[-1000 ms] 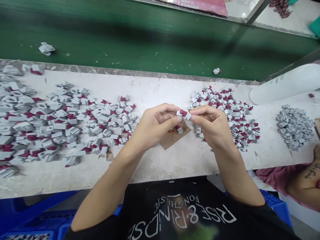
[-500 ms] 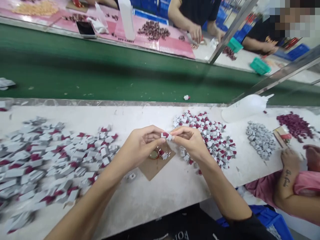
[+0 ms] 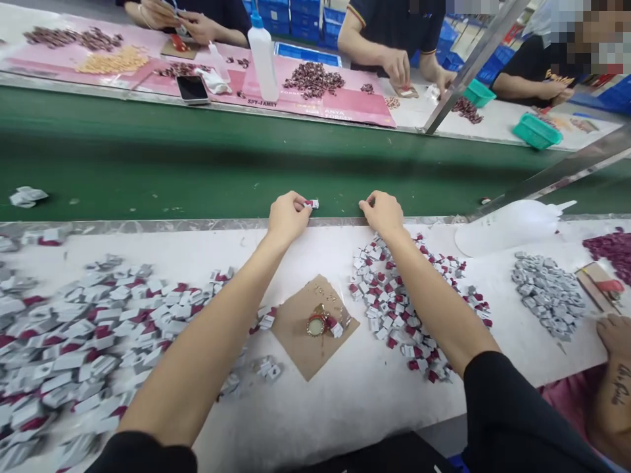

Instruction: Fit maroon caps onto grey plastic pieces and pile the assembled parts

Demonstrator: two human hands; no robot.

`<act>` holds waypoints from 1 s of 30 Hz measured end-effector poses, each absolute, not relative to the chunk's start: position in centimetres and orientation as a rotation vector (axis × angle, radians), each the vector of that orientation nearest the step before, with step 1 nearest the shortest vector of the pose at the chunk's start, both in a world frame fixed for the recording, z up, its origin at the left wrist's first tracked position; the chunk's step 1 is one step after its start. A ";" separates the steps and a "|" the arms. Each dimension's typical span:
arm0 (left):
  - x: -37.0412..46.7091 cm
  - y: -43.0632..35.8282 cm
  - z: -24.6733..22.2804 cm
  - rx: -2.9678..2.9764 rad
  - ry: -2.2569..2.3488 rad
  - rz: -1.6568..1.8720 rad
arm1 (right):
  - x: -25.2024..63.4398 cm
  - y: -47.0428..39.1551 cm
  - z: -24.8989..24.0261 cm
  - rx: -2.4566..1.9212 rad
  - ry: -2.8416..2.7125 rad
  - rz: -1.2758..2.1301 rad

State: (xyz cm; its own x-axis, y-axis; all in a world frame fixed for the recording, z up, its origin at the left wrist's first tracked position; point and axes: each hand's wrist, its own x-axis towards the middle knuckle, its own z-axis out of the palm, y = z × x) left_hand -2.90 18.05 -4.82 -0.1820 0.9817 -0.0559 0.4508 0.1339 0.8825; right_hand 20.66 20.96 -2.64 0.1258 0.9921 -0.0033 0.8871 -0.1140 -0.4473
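My left hand (image 3: 288, 215) reaches over the near edge of the green belt (image 3: 207, 187). Its thumb and fingers pinch a small grey-and-maroon plastic piece (image 3: 311, 204). Farther right, my right hand (image 3: 383, 211) is also at the belt's edge with its fingers curled closed; what they hold, if anything, is hidden. Between my forearms lies a brown square board (image 3: 300, 351), bearing a small round gold-rimmed container (image 3: 316, 324) and another grey-and-maroon piece (image 3: 335, 327). Beneath my right forearm spreads a pile of small grey-and-maroon pieces (image 3: 382, 286).
Larger grey-and-maroon pieces (image 3: 73, 358) cover the table's left side. A white squeeze bottle (image 3: 513, 226) lies at right, near a heap of grey parts (image 3: 547, 295) and maroon parts (image 3: 608, 253). A metal post (image 3: 476, 66) slants across the belt. Co-workers' hands (image 3: 397, 66) work at the far table.
My hands have parted and moved forward from above the board to the belt's edge. The piece both were touching is now in my left hand alone. The camera view has shifted too.
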 end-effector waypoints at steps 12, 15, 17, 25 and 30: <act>-1.3 14.1 -2.1 1.513 1.478 1.070 | 21.4 15.6 -0.3 -1.393 -1.910 0.736; 0.2 11.0 -0.2 1.375 0.992 0.934 | 21.2 11.5 1.0 -1.226 -1.908 0.769; 0.8 9.7 0.5 1.311 0.894 0.902 | 20.9 9.2 1.7 -1.176 -1.885 0.760; 1.9 6.1 1.0 1.107 0.877 0.937 | 21.2 4.0 1.3 -1.182 -1.494 0.914; 1.5 5.4 -0.2 1.334 1.010 0.824 | 23.2 1.7 0.5 -1.271 -1.443 0.905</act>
State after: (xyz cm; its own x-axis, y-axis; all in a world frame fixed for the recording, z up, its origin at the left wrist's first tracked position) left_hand 1.52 5.42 -0.23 0.3698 0.9225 -0.1105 0.0763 0.0884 0.9932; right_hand 23.24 1.65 0.52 0.0189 0.9819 0.1885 0.2578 0.1774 -0.9498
